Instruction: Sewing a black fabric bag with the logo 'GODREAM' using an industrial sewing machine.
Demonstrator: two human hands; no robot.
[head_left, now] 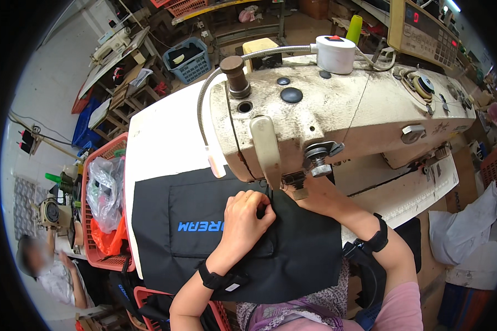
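Note:
A black fabric panel [306, 254] with blue lettering and a stitched, pocket-like rectangle lies across the white sewing table [149, 140], its near edge hanging toward my lap. Over it stands a worn cream sewing machine [337, 110], its needle area above the panel's far edge. My left hand [244, 220] rests on the panel just left of the needle area, thumb and fingers pinched together; what is between them is too small to make out. Beside the presser area, my right hand [313, 194] reaches in from the right, its fingers largely hidden behind the machine head.
A pink basket [89, 243] with clear and orange plastic bags stands left of the table. Another pink basket [143, 295] holds dark cloth below it. A control panel [425, 33] sits behind the machine. Another person [52, 276] is at the far left; a white sack [464, 220] is at right.

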